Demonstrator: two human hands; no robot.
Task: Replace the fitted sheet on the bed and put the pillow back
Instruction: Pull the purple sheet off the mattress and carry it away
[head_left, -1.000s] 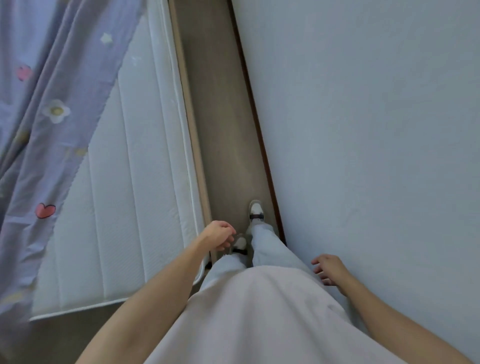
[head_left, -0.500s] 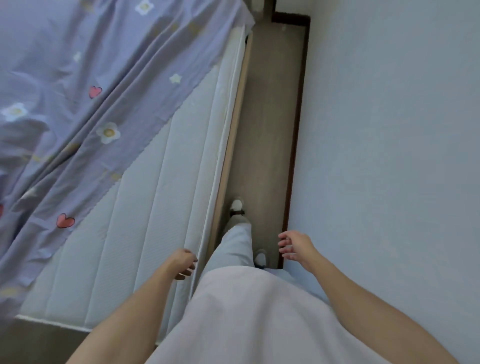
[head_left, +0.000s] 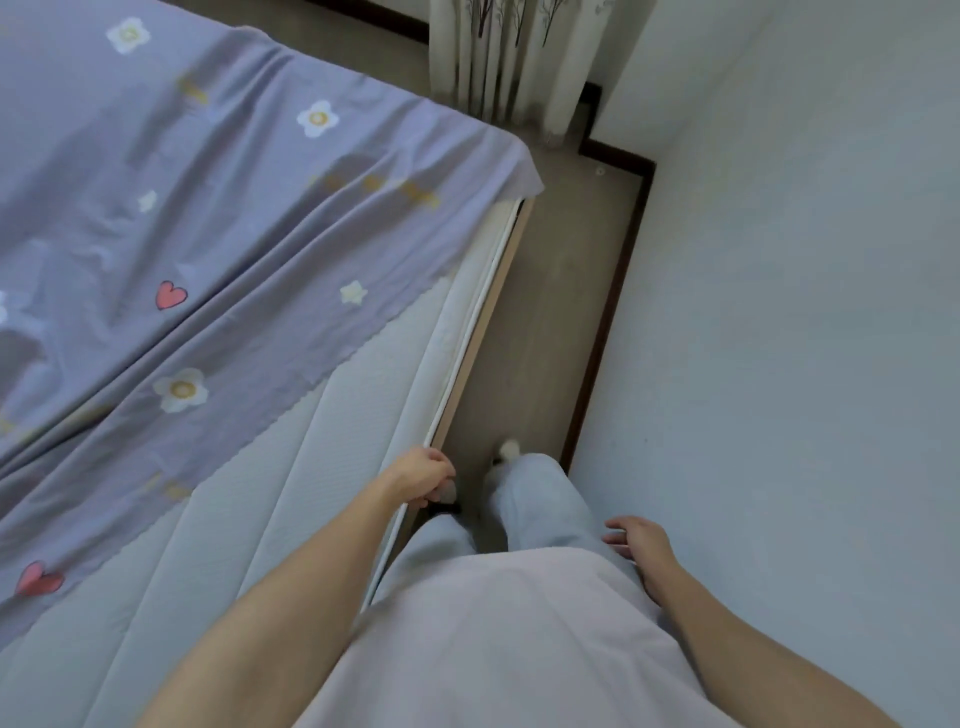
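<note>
Walking the gap beside the mattress (head_left: 291, 493), purple sheet (head_left: 218, 223) draped askew, left hand (head_left: 423, 475) seemingly loosely curled and empty, right hand (head_left: 641, 543) relaxed; next, tucking 1 far corner.

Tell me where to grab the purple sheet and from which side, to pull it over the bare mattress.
Grip the purple sheet at its loose scalloped edge lying diagonally across the bare mattress, probably nearest the aisle. Come from the aisle side, where the left hand hangs empty by the mattress edge.
</note>
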